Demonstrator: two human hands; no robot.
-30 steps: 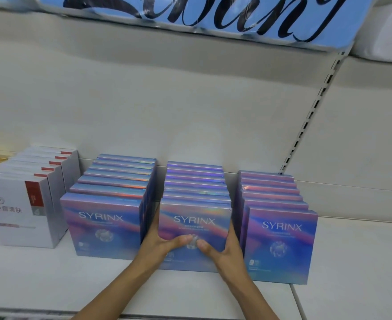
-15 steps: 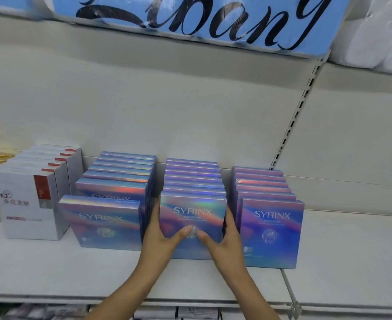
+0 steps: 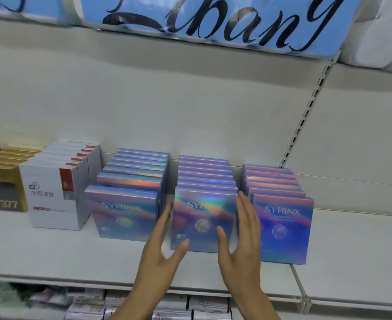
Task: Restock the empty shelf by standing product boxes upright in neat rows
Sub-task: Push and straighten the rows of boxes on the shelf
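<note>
A white retail shelf [image 3: 51,255] with a white back panel fills my view; a blue banner with black script [image 3: 213,21] hangs from the level above, and a slotted upright [image 3: 305,116] runs down the back wall on the right.

On the shelf stand three rows of holographic SYRINX boxes, all upright with faces forward. The middle row's front box [image 3: 202,218] stands between the left row [image 3: 125,211] and the right row [image 3: 282,225], with narrow gaps on both sides. The left row's front box sits slightly forward of the one behind it.

The left hand [image 3: 160,255] is held edge-on in the gap at the middle box's left side, fingers extended and together, thumb spread toward the box's lower front. The right hand [image 3: 241,245] mirrors it at the right side, flat palm facing the box, thumb raised in front of the face. Both hands are spread and grasp nothing; I cannot tell whether the fingertips touch the box edges.

Outward to the left is a row of white boxes with red tabs [image 3: 56,192], then gold boxes [image 3: 3,181] at the frame edge. Below the shelf lip, packaged goods [image 3: 86,303] are visible but blurred. The shelf section to the right of the SYRINX rows is bare.
</note>
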